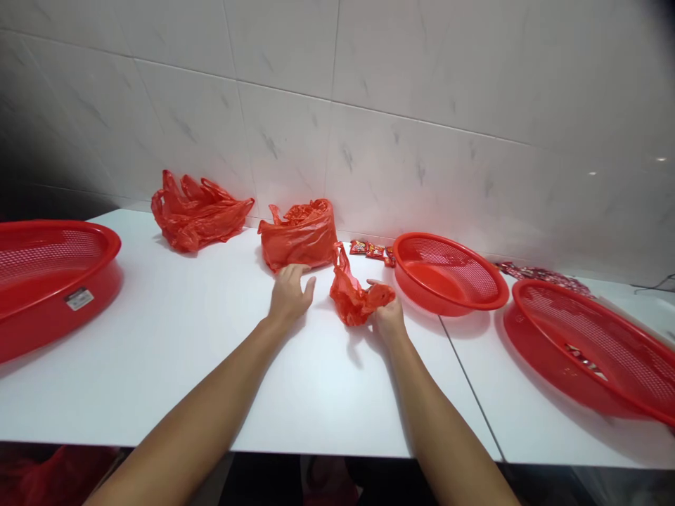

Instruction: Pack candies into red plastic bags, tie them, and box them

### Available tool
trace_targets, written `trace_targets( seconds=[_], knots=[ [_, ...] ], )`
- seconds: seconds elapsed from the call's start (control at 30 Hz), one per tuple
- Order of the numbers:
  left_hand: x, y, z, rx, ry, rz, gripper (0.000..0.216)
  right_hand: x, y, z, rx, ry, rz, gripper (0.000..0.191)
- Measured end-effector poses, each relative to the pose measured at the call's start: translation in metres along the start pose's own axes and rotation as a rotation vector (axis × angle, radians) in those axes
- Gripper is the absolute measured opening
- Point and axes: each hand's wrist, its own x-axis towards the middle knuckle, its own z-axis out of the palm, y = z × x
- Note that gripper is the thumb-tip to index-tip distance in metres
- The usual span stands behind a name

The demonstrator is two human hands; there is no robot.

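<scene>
My right hand (389,315) is closed on a small, crumpled red plastic bag (354,296), held just over the white table. What the bag contains, if anything, is hidden. My left hand (291,292) reaches forward with thumb and fingers apart, holding nothing. Its fingertips are at the lower front edge of a fuller red plastic bag (299,242) that stands near the wall; I cannot tell whether they touch it. Several small red packets (374,251) lie behind the held bag, beside a round red basket (448,281).
Another crumpled red bag (197,211) lies at the back left. A large red basket (58,281) stands at the left, and an oval one (580,351) at the right holds a few small packets. A seam crosses the white table (316,393); a tiled wall (285,140) bounds its back.
</scene>
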Motion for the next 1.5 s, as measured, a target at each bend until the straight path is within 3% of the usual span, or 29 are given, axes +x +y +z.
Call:
trace_targets(
  seconds=[0.13,0.2,0.27,0.37,0.43,0.53,0.63,0.7,0.77,0.87,1.0,1.07,1.2,1.3,1.37,1.5],
  knots=[
    [-0.014,0.029,-0.002,-0.202,0.221,0.197,0.065,-0.006,-0.005,0.004,-0.251,-0.126,-0.094,0.022],
    [-0.022,0.041,-0.003,-0.137,0.334,0.294,0.053,-0.007,-0.008,0.005,-0.334,-0.137,-0.14,0.015],
    [-0.029,0.05,-0.002,-0.131,0.317,0.505,0.03,-0.007,-0.012,0.005,-0.471,-0.149,-0.211,0.014],
    [-0.031,0.062,0.003,-0.191,0.121,0.775,0.024,-0.007,-0.017,0.007,-0.72,-0.162,-0.32,0.009],
    [-0.028,0.067,0.008,-0.172,0.061,0.735,0.025,-0.007,-0.019,0.007,-0.835,-0.154,-0.351,0.005],
    [-0.022,0.068,0.011,-0.051,0.003,0.501,0.023,-0.007,-0.02,0.005,-0.859,-0.089,-0.37,0.01],
    [-0.019,0.064,0.006,0.17,-0.244,0.25,0.026,-0.006,-0.021,0.0,-0.717,-0.052,-0.419,0.011],
    [-0.018,0.062,0.003,0.277,-0.4,0.158,0.025,-0.004,-0.019,-0.003,-0.632,-0.102,-0.486,0.014],
    [-0.017,0.06,0.001,0.327,-0.479,0.104,0.026,0.0,-0.015,-0.008,-0.585,-0.153,-0.522,0.019],
    [-0.015,0.055,0.0,0.371,-0.508,0.026,0.034,0.008,-0.007,-0.017,-0.551,-0.147,-0.43,0.031],
    [-0.014,0.048,0.0,0.341,-0.526,0.024,0.067,0.017,-0.001,-0.032,-0.277,-0.097,-0.18,0.054],
    [-0.016,0.047,0.001,0.297,-0.544,0.075,0.055,0.02,-0.001,-0.036,-0.179,-0.022,-0.137,0.059],
    [-0.022,0.052,0.01,0.108,-0.358,0.305,0.028,0.018,-0.001,-0.031,-0.327,0.067,-0.089,0.057],
    [-0.023,0.052,0.015,-0.072,-0.198,0.418,0.036,0.015,0.007,-0.025,-0.465,0.062,0.03,0.035],
    [-0.02,0.046,0.016,-0.169,-0.141,0.387,0.041,0.014,0.014,-0.025,-0.461,0.069,0.096,0.019],
    [-0.013,0.03,0.011,-0.236,0.003,0.24,0.033,0.015,0.021,-0.03,-0.296,0.113,0.188,0.019]
  ],
)
